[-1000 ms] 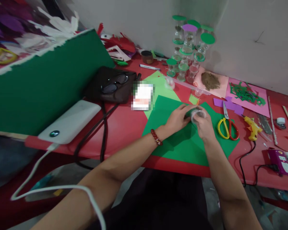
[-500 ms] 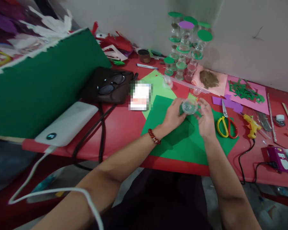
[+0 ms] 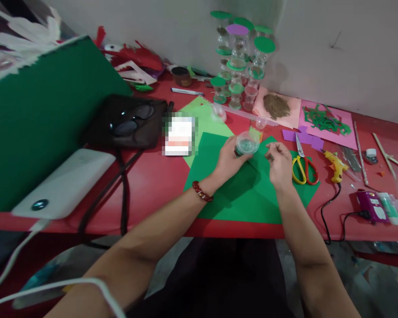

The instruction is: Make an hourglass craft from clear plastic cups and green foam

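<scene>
A small clear plastic cup point(image 3: 247, 143), its round rim facing up towards me, is gripped in my left hand point(image 3: 228, 157). My right hand point(image 3: 279, 163) is a short way to the right of the cup, fingers curled and pinched together; whatever they hold, if anything, is too small to make out. Both hands are above a green paper sheet point(image 3: 239, 205) on the red table point(image 3: 152, 181). To the right of my right hand lie scissors point(image 3: 305, 170) with one yellow and one red handle.
Stacked clear cups point(image 3: 236, 66) with green and purple discs stand by the wall. Brown grains point(image 3: 276, 106) and green paper shreds point(image 3: 325, 119) lie on pink sheets. A yellow glue gun point(image 3: 335, 167) sits right. Leftward are a blurred phone point(image 3: 180, 137), black bag point(image 3: 146, 134) and white power bank point(image 3: 66, 183).
My right hand has come away from the cup and its fingers have closed into a pinch. My left hand still holds the cup. The whole view has shifted somewhat.
</scene>
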Action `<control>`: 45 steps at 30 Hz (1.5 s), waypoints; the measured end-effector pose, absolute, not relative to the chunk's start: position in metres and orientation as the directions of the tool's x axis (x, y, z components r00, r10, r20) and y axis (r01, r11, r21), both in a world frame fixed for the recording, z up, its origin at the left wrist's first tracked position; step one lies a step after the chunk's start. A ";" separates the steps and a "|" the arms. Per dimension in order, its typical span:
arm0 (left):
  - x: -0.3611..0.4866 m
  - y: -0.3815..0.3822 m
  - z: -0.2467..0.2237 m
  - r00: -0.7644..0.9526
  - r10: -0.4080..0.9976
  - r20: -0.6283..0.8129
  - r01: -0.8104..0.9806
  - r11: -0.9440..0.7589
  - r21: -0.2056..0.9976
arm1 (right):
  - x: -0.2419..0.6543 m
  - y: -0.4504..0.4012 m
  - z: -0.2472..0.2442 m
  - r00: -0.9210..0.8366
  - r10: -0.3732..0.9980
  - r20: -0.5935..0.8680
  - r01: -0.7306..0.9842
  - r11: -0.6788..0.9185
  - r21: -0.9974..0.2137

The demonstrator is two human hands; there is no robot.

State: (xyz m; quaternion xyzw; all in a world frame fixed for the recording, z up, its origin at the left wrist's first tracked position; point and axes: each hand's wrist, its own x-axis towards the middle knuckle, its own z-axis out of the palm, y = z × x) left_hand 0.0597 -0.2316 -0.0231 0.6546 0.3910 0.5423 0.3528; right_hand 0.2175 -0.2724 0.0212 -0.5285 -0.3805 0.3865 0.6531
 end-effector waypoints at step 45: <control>0.056 -0.239 -0.006 0.449 0.893 0.031 -0.433 0.187 0.882 | 0.218 -0.278 0.029 0.307 0.939 0.157 0.010 0.161 -0.987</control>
